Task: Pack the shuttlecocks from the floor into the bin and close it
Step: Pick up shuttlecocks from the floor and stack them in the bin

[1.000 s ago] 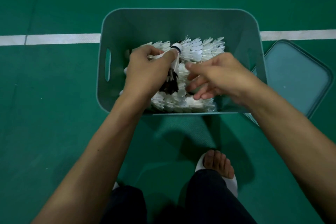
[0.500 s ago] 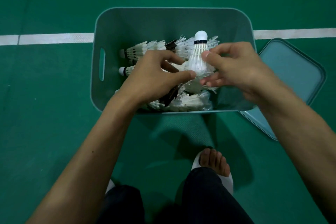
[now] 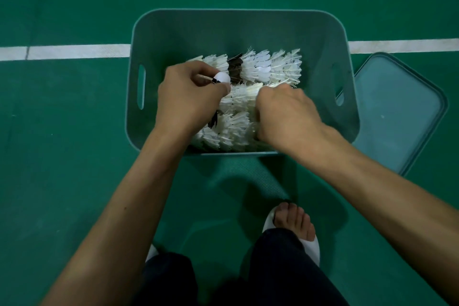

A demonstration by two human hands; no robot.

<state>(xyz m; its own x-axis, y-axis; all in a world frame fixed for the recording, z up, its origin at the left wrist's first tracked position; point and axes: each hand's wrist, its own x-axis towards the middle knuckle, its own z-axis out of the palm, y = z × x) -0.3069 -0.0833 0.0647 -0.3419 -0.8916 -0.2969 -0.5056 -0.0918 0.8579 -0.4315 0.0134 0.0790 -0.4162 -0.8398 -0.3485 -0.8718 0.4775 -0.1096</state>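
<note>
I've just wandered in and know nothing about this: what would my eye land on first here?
The mass of white shuttlecocks filling the grey-green bin at centre stands out against the green floor. Two bare hands are in the bin: the left hand pinches one shuttlecock's cork tip, and the right hand sinks among the feathers. The bin's lid lies on the floor to the right.
</note>
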